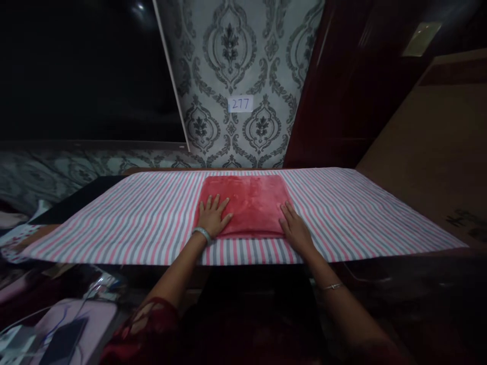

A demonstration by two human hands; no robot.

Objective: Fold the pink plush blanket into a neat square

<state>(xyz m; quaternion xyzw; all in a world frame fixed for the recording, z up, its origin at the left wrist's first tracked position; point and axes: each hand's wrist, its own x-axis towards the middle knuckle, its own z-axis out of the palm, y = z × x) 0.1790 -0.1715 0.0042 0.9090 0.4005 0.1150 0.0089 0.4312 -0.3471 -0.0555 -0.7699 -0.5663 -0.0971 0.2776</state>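
A red fuzzy cloth, folded flat into a square, lies on a striped sheet with pink, grey and white lines. The sheet covers a tabletop from its left edge to its right edge. The red cloth sits in the middle of the tabletop, closer to the far edge than to the near edge.

The left hand lies flat and open on the near left corner of the red cloth, with its fingers spread out. A pale bangle goes around that wrist. The right hand is open too and rests flat at the near right corner of the cloth. Its fingers touch the red edge, and its palm lies on the striped sheet. A thin bracelet sits on the right arm. Neither hand grips anything.

Behind the tabletop is a wall with a grey swirly pattern. A small white label on it says 277. Next to it, on the right, stands a dark red door.

Down by the near left corner, below the tabletop, there is a pink thing with wires. It is dark there, so it may be a bag or a box.
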